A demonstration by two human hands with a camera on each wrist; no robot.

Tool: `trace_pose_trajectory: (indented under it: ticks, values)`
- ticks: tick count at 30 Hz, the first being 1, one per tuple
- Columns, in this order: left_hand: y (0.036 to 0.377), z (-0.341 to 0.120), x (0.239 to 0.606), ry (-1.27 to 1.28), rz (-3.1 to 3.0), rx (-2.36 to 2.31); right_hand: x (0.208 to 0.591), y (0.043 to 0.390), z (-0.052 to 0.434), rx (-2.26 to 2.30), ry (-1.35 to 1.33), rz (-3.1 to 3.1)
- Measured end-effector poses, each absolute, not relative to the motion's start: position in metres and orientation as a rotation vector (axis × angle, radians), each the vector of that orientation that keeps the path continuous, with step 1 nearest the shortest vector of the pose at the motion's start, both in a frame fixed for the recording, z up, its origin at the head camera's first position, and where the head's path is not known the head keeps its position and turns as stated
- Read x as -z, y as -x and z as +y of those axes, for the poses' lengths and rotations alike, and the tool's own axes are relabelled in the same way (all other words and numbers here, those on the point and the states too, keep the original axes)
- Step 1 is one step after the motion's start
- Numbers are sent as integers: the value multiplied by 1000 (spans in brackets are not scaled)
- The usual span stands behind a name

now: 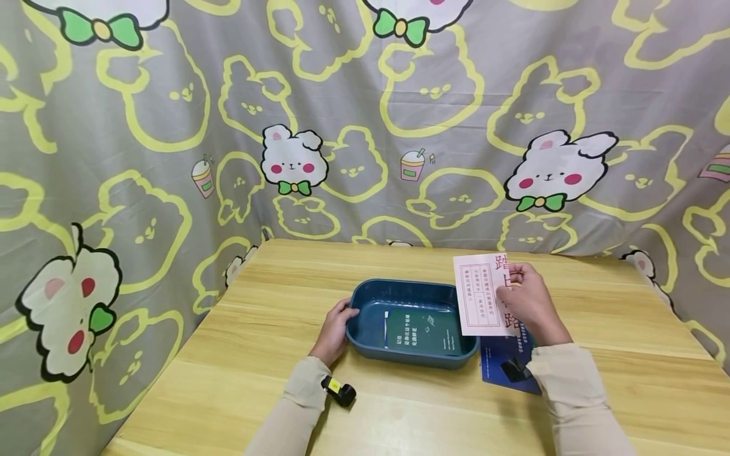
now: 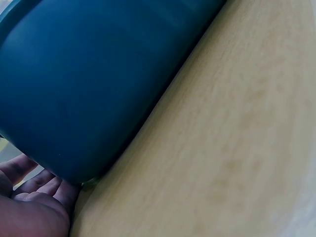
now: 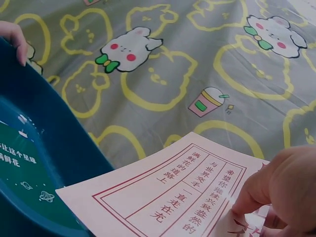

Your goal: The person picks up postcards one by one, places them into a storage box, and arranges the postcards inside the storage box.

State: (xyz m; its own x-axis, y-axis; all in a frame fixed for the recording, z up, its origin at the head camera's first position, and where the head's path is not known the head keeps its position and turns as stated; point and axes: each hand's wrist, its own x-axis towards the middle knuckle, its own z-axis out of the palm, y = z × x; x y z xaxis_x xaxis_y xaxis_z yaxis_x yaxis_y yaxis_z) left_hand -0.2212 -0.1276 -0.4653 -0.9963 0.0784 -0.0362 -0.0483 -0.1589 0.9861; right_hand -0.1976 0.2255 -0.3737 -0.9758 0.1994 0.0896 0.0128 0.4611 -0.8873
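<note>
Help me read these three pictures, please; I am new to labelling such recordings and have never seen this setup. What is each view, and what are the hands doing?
No machine here: a person works with bare hands, wearing three cameras. The wide picture comes from the head and looks down at a light wooden table before a grey cartoon-rabbit curtain. The other two come from the wrists.

The left hand grips the end of a dark blue plastic tray; the left wrist view shows that tray's wall close up. A dark green printed card lies inside the tray.

The right hand pinches a pale pink paper card with red print above the tray's right end. A dark blue booklet lies on the table beneath that wrist.
</note>
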Motion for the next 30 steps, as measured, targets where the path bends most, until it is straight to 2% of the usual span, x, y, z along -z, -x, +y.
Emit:
trace_pose_trajectory:
  ticks: [30]
  values:
    - [220,-128,466,-36,2013,-2318,371,223,183,-1404,-113,-2660]
